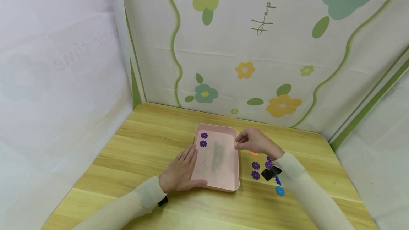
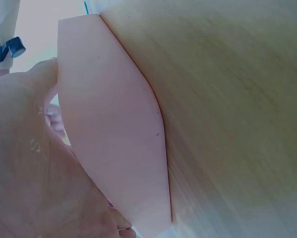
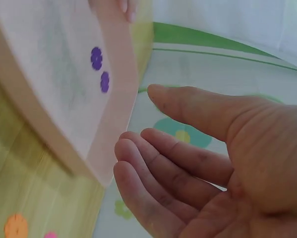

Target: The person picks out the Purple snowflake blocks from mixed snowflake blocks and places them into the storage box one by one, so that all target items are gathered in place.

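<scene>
Thumb and fingers of your right hand [image 1: 255, 141] stand apart in the right wrist view, the fingers lightly bent, and no piece shows between them. You have that hand at the right rim of the pink tray [image 1: 201, 169], towards its far end; whether the fingertips touch the rim, you cannot tell from these views. Your left hand [image 1: 180, 169] lies across the tray's left edge, fingers stretched out and thumb over the near-left corner, so it seems to steady the tray rather than grip it. Inside, you have two purple flower pieces [image 1: 203, 143], one behind the other near the far left corner, and a greyish patch [image 1: 218, 157] marks the tray floor. Beyond the right wall, on the wooden table [image 1: 159, 130], lie more: two purple discs [image 1: 255, 175] in a short row, a purple cluster [image 1: 268, 165] and a dark blue piece [image 1: 278, 181] by your right wrist, a light blue piece [image 1: 279, 191] nearest you, plus an orange piece [image 3: 16, 227] and a pink piece [image 3: 50, 235]. Judging by two inside against this larger number outside, your work looks early on, with most pieces left.
</scene>
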Demonstrator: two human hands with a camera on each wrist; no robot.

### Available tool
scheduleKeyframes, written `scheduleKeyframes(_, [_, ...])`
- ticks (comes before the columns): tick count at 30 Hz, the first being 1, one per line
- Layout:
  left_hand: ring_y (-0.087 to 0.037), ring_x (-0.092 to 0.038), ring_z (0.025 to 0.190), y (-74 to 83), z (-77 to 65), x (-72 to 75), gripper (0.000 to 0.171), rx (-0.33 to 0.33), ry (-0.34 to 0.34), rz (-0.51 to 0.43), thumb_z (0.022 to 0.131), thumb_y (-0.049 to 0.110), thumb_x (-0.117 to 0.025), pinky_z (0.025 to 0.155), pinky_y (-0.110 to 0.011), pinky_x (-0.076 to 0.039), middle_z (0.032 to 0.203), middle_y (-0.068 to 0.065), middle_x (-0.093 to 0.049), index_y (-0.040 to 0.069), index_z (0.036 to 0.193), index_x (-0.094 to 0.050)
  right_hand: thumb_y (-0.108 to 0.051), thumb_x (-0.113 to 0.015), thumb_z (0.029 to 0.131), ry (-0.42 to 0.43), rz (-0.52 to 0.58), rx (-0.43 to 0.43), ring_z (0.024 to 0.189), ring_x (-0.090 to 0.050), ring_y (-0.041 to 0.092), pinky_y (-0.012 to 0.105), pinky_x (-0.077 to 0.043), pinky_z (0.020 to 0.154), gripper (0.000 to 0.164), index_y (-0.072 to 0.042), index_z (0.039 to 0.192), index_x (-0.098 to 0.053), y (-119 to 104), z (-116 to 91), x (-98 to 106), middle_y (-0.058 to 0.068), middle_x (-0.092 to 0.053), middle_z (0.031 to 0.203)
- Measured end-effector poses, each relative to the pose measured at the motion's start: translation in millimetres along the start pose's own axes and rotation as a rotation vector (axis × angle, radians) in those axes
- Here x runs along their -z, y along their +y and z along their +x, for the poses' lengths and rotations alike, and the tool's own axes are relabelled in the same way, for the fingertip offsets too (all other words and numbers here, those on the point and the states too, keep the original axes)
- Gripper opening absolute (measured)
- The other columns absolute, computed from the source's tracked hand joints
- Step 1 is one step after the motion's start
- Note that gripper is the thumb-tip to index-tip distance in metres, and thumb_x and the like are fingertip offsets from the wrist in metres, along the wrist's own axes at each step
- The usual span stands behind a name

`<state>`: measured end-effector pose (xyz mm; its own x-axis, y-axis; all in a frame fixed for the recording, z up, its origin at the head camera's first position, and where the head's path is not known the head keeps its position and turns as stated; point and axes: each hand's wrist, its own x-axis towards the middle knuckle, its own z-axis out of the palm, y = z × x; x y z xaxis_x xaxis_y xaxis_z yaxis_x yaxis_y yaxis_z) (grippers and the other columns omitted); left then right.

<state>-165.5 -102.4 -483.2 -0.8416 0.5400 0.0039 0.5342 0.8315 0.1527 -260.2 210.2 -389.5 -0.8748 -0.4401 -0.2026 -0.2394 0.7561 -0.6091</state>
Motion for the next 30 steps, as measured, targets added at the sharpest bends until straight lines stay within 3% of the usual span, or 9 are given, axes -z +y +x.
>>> scheduleKeyframes(6, [-0.041,-0.026,0.162,1.3,-0.7,1.5,0.115,0.001,-0.004,-0.001,0.095,0.083,-0.047,0.129,-0.052,-0.033,0.173,-0.028,-0.021,-0.009,0.162,-0.030,-0.020,-0.082,0.093,0.006,-0.062,0.005,0.093,-0.073,0.016,0.037,-0.064,0.083,0.030,0.000,0.115,-0.075,20.0,-28.8,11.9,0.006,-0.077,0.103])
scheduleKeyframes(11, [-0.042,-0.025,0.162,2.7,-1.1,3.8,0.114,0.005,-0.011,-0.027,0.095,0.081,-0.049,0.130,-0.053,-0.032,0.174,-0.028,-0.020,-0.009,0.162,-0.030,-0.016,-0.084,0.092,0.011,-0.122,0.023,0.089,-0.072,0.016,0.037,-0.064,0.080,0.027,0.002,0.110,-0.076,39.6,-43.7,10.1,0.007,-0.076,0.099])
scheduleKeyframes(20, [-0.043,-0.025,0.162,2.9,-3.0,4.5,0.112,0.004,-0.010,-0.035,0.096,0.077,-0.053,0.129,-0.055,-0.032,0.173,-0.029,-0.020,-0.010,0.161,-0.030,-0.009,-0.084,0.089,0.050,-0.207,0.035,0.082,-0.068,0.012,0.036,-0.063,0.076,0.027,0.006,0.108,-0.075,79.5,-46.1,-18.0,0.008,-0.076,0.094])
scheduleKeyframes(30, [-0.044,-0.025,0.161,1.8,-1.5,-0.1,0.112,-0.007,0.015,-0.028,0.095,0.078,-0.053,0.129,-0.056,-0.033,0.173,-0.030,-0.021,-0.011,0.160,-0.032,-0.012,-0.088,0.086,0.130,-0.227,-0.009,0.079,-0.064,0.012,0.035,-0.061,0.073,0.022,0.000,0.100,-0.076,98.7,-44.5,-38.3,0.006,-0.075,0.091])
